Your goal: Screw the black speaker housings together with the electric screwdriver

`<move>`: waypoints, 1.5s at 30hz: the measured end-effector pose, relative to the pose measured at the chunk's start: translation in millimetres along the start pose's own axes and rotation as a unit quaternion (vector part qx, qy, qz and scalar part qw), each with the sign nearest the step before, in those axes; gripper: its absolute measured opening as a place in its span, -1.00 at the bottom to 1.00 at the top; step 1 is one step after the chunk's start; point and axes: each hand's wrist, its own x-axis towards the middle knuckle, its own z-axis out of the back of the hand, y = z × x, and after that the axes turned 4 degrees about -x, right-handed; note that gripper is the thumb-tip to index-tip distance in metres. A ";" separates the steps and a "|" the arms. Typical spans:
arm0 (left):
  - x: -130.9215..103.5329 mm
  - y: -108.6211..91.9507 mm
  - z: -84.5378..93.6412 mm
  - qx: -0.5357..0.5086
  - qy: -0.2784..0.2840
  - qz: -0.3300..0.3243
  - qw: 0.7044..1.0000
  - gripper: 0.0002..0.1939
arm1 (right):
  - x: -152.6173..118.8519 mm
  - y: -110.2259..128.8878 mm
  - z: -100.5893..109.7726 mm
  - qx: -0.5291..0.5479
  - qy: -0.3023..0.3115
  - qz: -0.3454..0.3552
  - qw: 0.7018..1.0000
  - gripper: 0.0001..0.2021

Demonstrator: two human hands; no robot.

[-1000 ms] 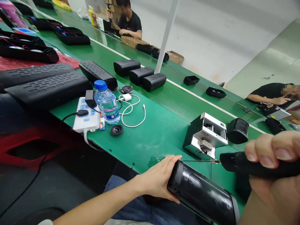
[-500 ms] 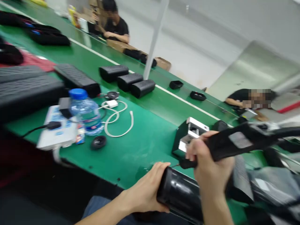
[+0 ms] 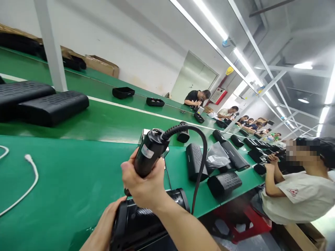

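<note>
My right hand (image 3: 146,181) is wrapped round a black corded power tool (image 3: 148,151), which it holds upright over a glossy black speaker housing (image 3: 141,223). The tool's lower end is mostly hidden behind the hand. At the left end of the housing rests my left hand (image 3: 107,219), its fingers mostly hidden behind the housing and my right hand. A silver and black device (image 3: 166,152) stands on the green mat just behind the tool, largely covered by it.
Black speaker cases (image 3: 53,106) lie on the green bench at left, near a white cable (image 3: 32,174). More cases (image 3: 225,183) and a plastic bag (image 3: 217,155) are at right. A person in a light shirt (image 3: 300,195) sits at the right; others work farther along.
The view has swung to the right, and the bottle and power strip have left it. The tool has turned from nearly level to upright in my right hand. My left hand stays at the housing.
</note>
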 end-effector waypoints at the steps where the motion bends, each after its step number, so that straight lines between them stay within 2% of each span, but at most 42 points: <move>1: 0.5 -1.4 0.5 -0.002 -0.004 0.001 1.000 0.09 | 0.0 0.1 -0.5 0.004 0.001 0.002 1.000 -0.56; 5: 2.6 -8.2 1.7 -0.008 -0.002 0.014 1.000 0.12 | 0.6 4.0 -2.8 0.024 0.020 0.014 0.999 -0.55; 7: 2.1 -15.2 5.2 -0.005 0.008 0.025 1.000 0.18 | -0.9 14.7 -0.3 0.034 0.039 0.023 0.998 -0.55; 9: 0.3 -26.6 11.3 0.000 0.030 0.037 0.999 0.23 | -3.8 33.4 8.1 0.043 0.046 0.064 0.996 -0.62; 11: -0.8 -39.9 18.1 0.004 0.069 0.045 0.997 0.29 | -3.2 55.5 24.1 0.046 0.018 0.151 0.987 -0.74; 13: 0.3 -49.9 23.5 0.007 0.112 0.049 0.992 0.41 | 6.1 71.5 45.3 0.025 -0.068 0.250 0.966 -0.73; 15: 2.6 -53.5 26.4 0.009 0.141 0.048 0.989 0.59 | 22.6 75.4 65.3 -0.025 -0.150 0.309 0.939 -0.75; 16: 3.6 -53.5 27.0 0.011 0.148 0.046 0.988 0.66 | 31.5 72.9 73.1 -0.047 -0.179 0.314 0.931 -0.79; 18: 4.4 -51.9 26.7 0.018 0.151 0.040 0.988 0.75 | 46.4 62.6 83.5 -0.072 -0.210 0.307 0.925 -0.81; 21: 4.3 -50.9 25.2 0.025 0.146 0.039 0.988 0.78 | 59.9 44.3 89.0 -0.084 -0.207 0.299 0.928 -0.80; 25: 5.4 -53.7 25.1 0.023 0.147 0.047 0.988 0.76 | 68.3 26.8 86.8 -0.102 -0.197 0.286 0.932 -0.79; 29: 6.6 -55.6 26.0 0.018 0.145 0.056 0.988 0.74 | 71.1 19.0 82.6 -0.107 -0.181 0.254 0.944 -0.77; 39: 6.9 -58.7 26.7 0.020 0.151 0.070 0.986 0.72 | 58.1 22.7 79.6 -0.087 -0.175 0.226 0.954 -0.75; 45: 7.1 -58.3 25.1 0.023 0.152 0.057 0.987 0.63 | 31.3 51.2 72.7 -0.032 -0.156 0.179 0.971 -0.70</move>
